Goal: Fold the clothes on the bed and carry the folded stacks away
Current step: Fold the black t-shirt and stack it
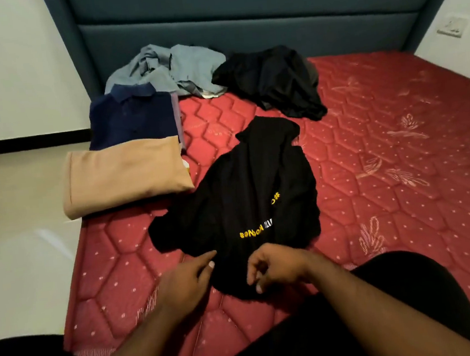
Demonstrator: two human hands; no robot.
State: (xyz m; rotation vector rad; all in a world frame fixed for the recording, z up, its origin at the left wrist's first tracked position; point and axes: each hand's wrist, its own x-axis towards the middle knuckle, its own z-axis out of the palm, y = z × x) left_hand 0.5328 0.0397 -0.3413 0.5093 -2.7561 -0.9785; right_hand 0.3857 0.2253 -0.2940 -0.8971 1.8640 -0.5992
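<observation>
Quilted satiny mattress (370, 164); matt black cloth shirt (244, 200)

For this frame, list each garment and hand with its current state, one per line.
black printed shirt: unfolded, rumpled, lying in front of the hands
tan garment: folded, at mattress edge
navy polo: folded, behind the tan one
grey-blue clothes: crumpled heap
black clothes: crumpled heap
left hand: open, at the shirt's near edge
right hand: fingers curled, whether gripping unclear

The mattress (368, 142) is red, quilted in hexagons with pale dots and leaf motifs. At centre lies a black shirt (239, 200) with yellow lettering; to the left, a tan folded garment (124, 177) and navy polo (133, 116); toward the top, grey-blue clothes (171, 66), a black heap (273, 79) and a teal headboard (241, 22).
</observation>
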